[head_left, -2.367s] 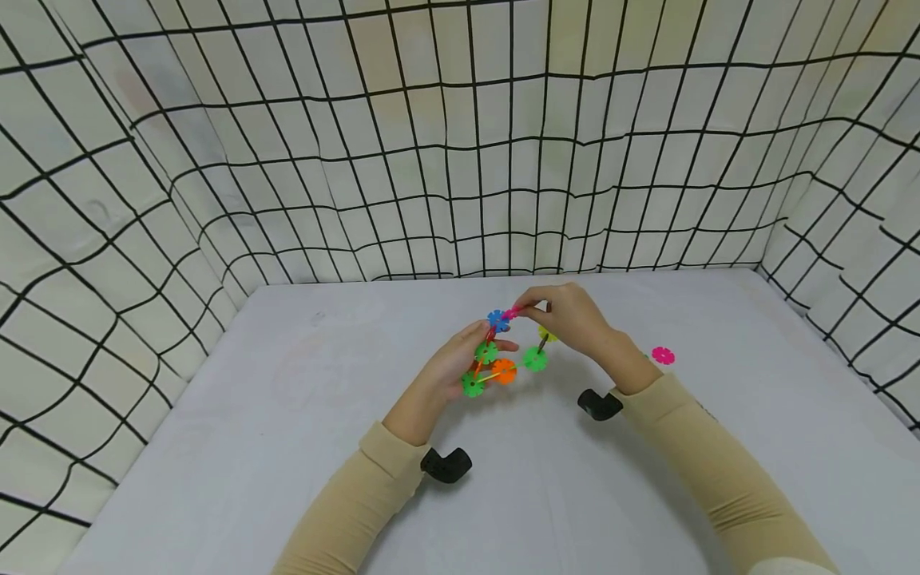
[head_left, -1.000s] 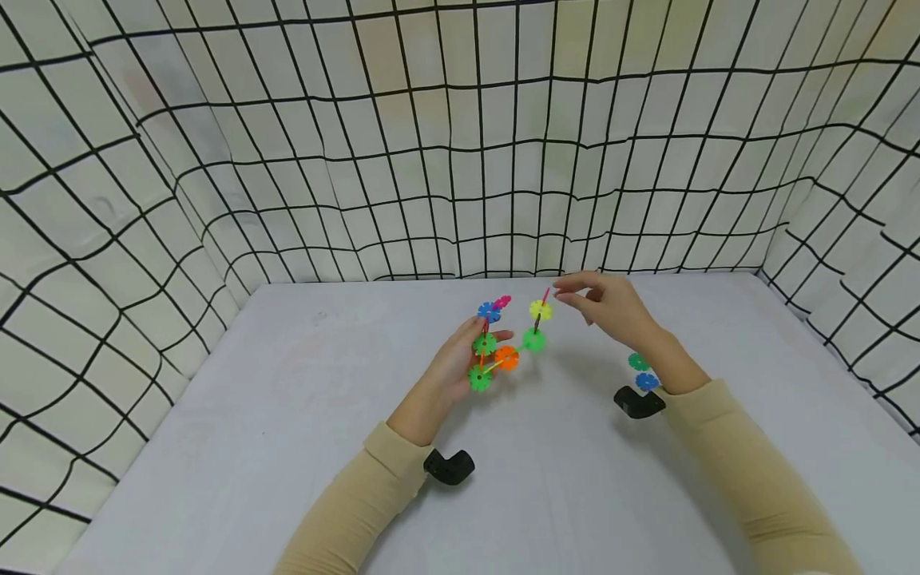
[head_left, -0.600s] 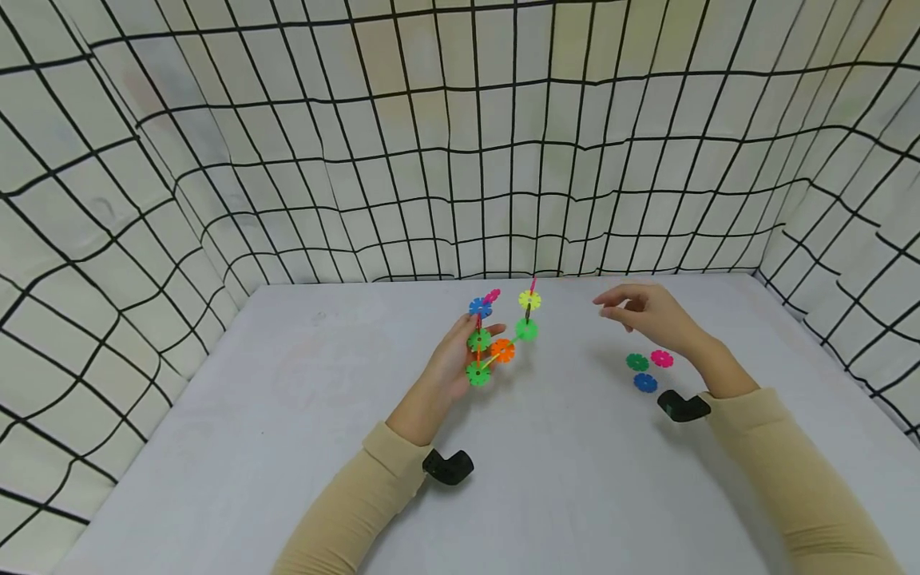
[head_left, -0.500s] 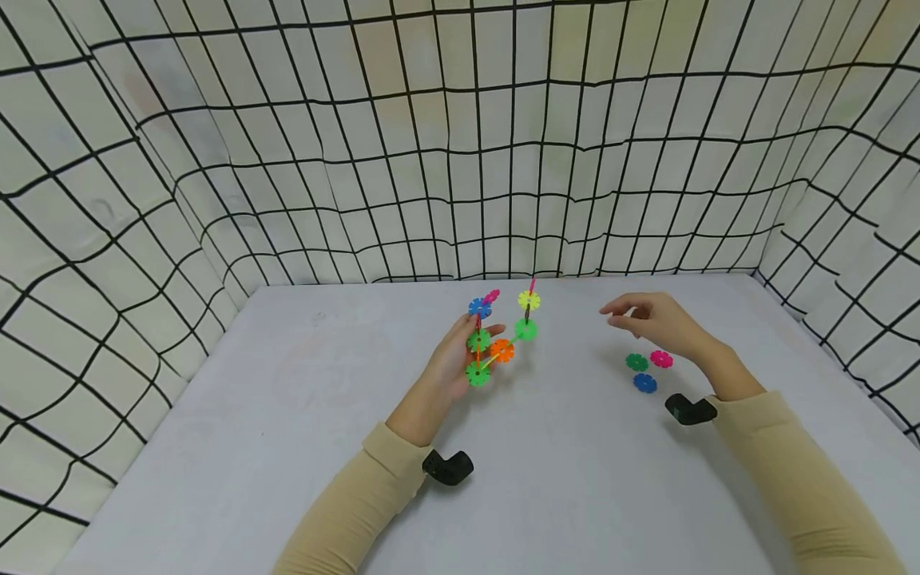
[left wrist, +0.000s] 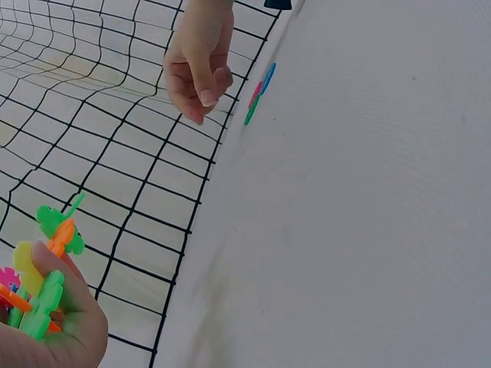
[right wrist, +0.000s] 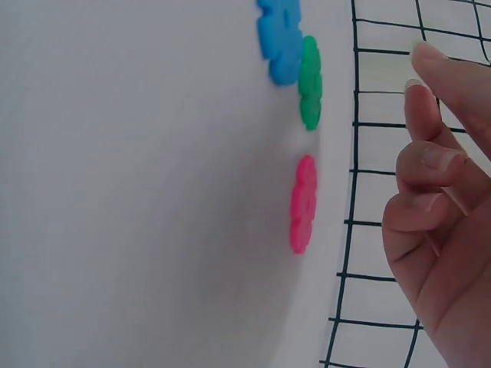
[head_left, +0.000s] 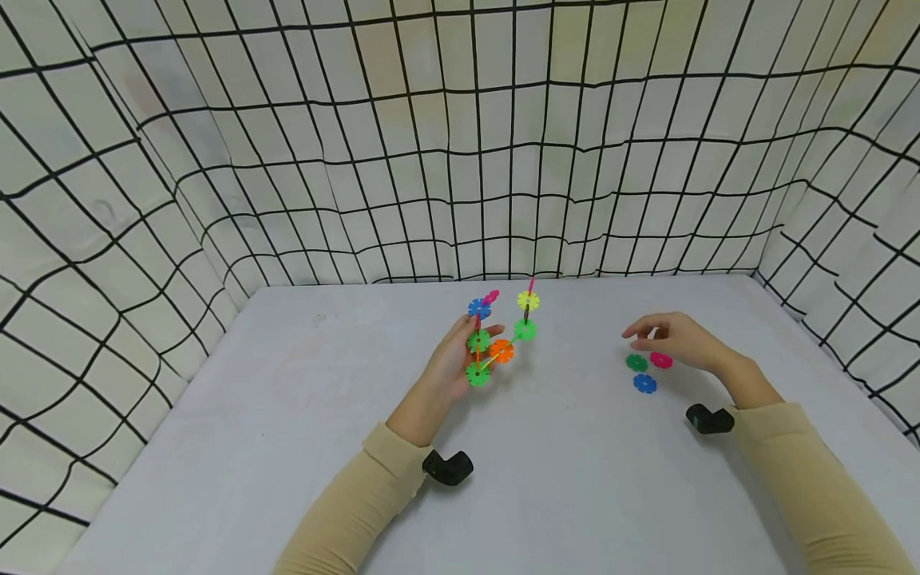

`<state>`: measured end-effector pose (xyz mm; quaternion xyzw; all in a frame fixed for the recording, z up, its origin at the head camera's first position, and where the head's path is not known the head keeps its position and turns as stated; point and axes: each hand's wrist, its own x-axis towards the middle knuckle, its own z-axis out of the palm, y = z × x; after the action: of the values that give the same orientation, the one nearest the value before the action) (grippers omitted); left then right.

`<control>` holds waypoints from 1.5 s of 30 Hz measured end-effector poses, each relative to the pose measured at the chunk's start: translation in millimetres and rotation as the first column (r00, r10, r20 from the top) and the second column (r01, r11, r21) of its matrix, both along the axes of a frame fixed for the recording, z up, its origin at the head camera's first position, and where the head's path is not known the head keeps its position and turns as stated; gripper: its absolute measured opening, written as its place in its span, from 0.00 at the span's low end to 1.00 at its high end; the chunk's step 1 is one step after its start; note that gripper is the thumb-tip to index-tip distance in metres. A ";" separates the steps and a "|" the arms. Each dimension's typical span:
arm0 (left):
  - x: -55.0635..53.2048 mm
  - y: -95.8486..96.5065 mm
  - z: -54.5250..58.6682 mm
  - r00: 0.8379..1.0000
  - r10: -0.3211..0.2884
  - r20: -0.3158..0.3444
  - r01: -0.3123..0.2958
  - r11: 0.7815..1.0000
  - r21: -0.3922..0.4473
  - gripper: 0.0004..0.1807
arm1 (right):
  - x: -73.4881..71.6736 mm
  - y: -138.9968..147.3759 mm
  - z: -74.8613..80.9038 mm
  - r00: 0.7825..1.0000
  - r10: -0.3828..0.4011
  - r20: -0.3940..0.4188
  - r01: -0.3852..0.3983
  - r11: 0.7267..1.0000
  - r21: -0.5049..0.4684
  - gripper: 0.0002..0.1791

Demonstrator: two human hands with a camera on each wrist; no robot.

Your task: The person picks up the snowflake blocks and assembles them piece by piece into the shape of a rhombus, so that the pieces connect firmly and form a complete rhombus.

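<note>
**Part joined, part loose**

My left hand (head_left: pixel 447 367) grips the chain (head_left: pixel 501 350): bright, notched, flower-like rounds, plastic by their look, slotted edge to edge into an open U. That much is joined; its two pink ends stand apart. Under and just beside my right hand (head_left: pixel 679 339), which hangs loosely curled with nothing in it, the green disc (head_left: pixel 636 362), blue disc (head_left: pixel 644 384) and pink disc (head_left: pixel 661 361) lie flat, unjoined.

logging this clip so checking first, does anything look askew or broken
Nothing stands out: the left hand holds the linked discs, no break visible, and the loose green disc, blue disc and pink disc lie flat on the table.
</note>
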<state>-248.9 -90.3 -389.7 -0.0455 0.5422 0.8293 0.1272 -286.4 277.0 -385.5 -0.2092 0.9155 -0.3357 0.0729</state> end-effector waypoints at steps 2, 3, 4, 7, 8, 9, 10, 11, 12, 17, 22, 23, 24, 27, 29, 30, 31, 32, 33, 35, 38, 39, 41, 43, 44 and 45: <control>0.0 0.2 -0.4 1.000 0.001 0.002 -0.001 1.000 0.006 0.18 | 0.2 2.8 -2.3 1.000 -0.001 0.012 0.000 1.000 0.022 0.14; -0.2 0.2 -0.7 1.000 0.002 0.005 -0.002 1.000 0.010 0.17 | 0.4 3.9 -3.1 1.000 -0.006 0.024 0.005 0.999 0.032 0.14; -0.1 0.3 -0.9 1.000 0.002 0.008 -0.002 1.000 0.015 0.16 | 0.6 4.9 -4.0 0.999 -0.003 0.033 0.002 0.999 0.040 0.14; -0.3 0.4 -1.0 1.000 0.004 0.012 -0.004 1.000 0.018 0.14 | 0.4 6.8 -6.3 0.998 0.004 0.060 -0.008 0.998 0.069 0.14; -0.5 0.4 -0.8 1.000 0.005 0.015 -0.006 1.000 0.020 0.13 | 0.2 6.9 -6.9 0.998 0.006 0.068 -0.011 0.997 0.080 0.14; -0.6 0.4 -0.8 1.000 0.006 0.016 -0.006 1.000 0.019 0.13 | -0.3 7.0 -7.8 0.997 0.003 0.075 -0.010 0.996 0.094 0.15; -0.7 0.4 -0.6 1.000 0.006 0.016 -0.006 1.000 0.018 0.12 | -0.8 7.0 -8.7 0.997 0.005 0.080 -0.013 0.994 0.105 0.15; -1.0 0.4 -0.5 1.000 0.007 0.016 -0.007 1.000 0.015 0.11 | -1.5 7.2 -9.4 0.996 0.004 0.084 -0.013 0.993 0.115 0.16; -1.0 0.3 -0.3 1.000 0.007 0.017 -0.007 1.000 0.013 0.11 | -1.5 7.2 -9.8 0.996 0.000 0.087 -0.011 0.992 0.126 0.17; -0.7 0.3 0.4 1.000 0.006 0.019 -0.006 1.000 0.012 0.11 | -0.3 5.1 -11.0 0.995 -0.020 0.094 0.006 0.989 0.148 0.18; 1.0 0.6 0.9 1.000 -0.004 0.008 0.004 1.000 0.011 0.15 | 0.5 3.2 -11.6 0.995 -0.023 0.093 0.010 0.991 0.136 0.17; 1.3 0.6 0.8 1.000 -0.008 0.004 0.008 1.000 0.009 0.16 | 0.7 2.9 -11.5 0.996 -0.022 0.091 0.010 0.991 0.131 0.17; 1.5 0.5 0.6 1.000 -0.012 0.002 0.012 1.000 0.009 0.17 | 0.8 2.7 -11.5 0.996 -0.021 0.089 0.010 0.992 0.129 0.17; 1.6 0.3 -0.4 1.000 -0.020 -0.001 0.020 1.000 0.018 0.17 | 1.0 2.9 -10.4 0.996 -0.015 0.088 0.004 0.992 0.123 0.17; 1.4 0.3 -1.0 1.000 -0.018 0.005 0.018 0.999 0.026 0.15 | 1.2 3.2 -9.5 0.996 -0.012 0.092 0.001 0.992 0.124 0.18; 1.2 0.3 -1.1 1.000 -0.017 0.009 0.017 0.999 0.033 0.14 | 1.4 3.2 -9.0 0.995 -0.010 0.096 -0.002 0.992 0.123 0.18; 1.1 0.3 -1.2 1.000 -0.016 0.011 0.016 0.999 0.039 0.14 | 1.6 3.3 -8.5 0.995 -0.008 0.102 -0.005 0.993 0.121 0.18; 1.1 0.2 -1.3 1.000 -0.016 0.011 0.016 0.999 0.042 0.14 | 1.9 3.1 -8.1 0.994 -0.007 0.110 -0.006 0.993 0.116 0.18; 1.1 0.2 -1.2 1.000 -0.016 0.012 0.015 0.999 0.045 0.14 | 2.2 3.0 -7.4 0.993 -0.002 0.115 -0.010 0.994 0.110 0.18; 1.1 0.1 -1.0 1.000 -0.018 0.011 0.017 0.999 0.048 0.14 | 2.8 2.3 -6.2 0.992 0.004 0.125 -0.016 0.995 0.094 0.17; 1.7 -0.2 -0.7 1.000 -0.026 0.004 0.025 0.999 0.044 0.16 | 3.9 0.4 -3.8 0.991 0.014 0.134 -0.022 0.998 0.061 0.14; 1.8 -0.1 -0.4 1.000 -0.029 0.002 0.029 0.999 0.043 0.16 | 4.2 -0.4 -2.9 0.991 0.016 0.132 -0.023 0.998 0.052 0.14; 1.8 -0.2 -0.4 0.999 -0.034 -0.003 0.034 0.999 0.037 0.17 | 4.8 -2.4 -0.9 0.992 0.018 0.127 -0.023 0.999 0.034 0.13; 1.6 -0.3 -0.7 0.999 -0.037 -0.006 0.038 0.999 0.035 0.17 | 5.2 -4.6 1.4 0.993 0.018 0.121 -0.021 1.000 0.018 0.13; 1.4 -0.2 -0.8 0.999 -0.036 -0.005 0.036 0.999 0.035 0.17 | 5.3 -5.8 2.8 0.993 0.015 0.119 -0.017 1.000 0.014 0.14; 1.2 -0.2 -0.7 0.999 -0.035 -0.004 0.035 0.999 0.034 0.17 | 5.4 -7.0 4.4 0.993 0.011 0.116 -0.013 1.000 0.010 0.14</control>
<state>-247.7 -90.5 -390.5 -0.0323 0.5291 0.8360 0.1414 -281.0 270.0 -381.1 -0.1945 0.9104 -0.3417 0.1288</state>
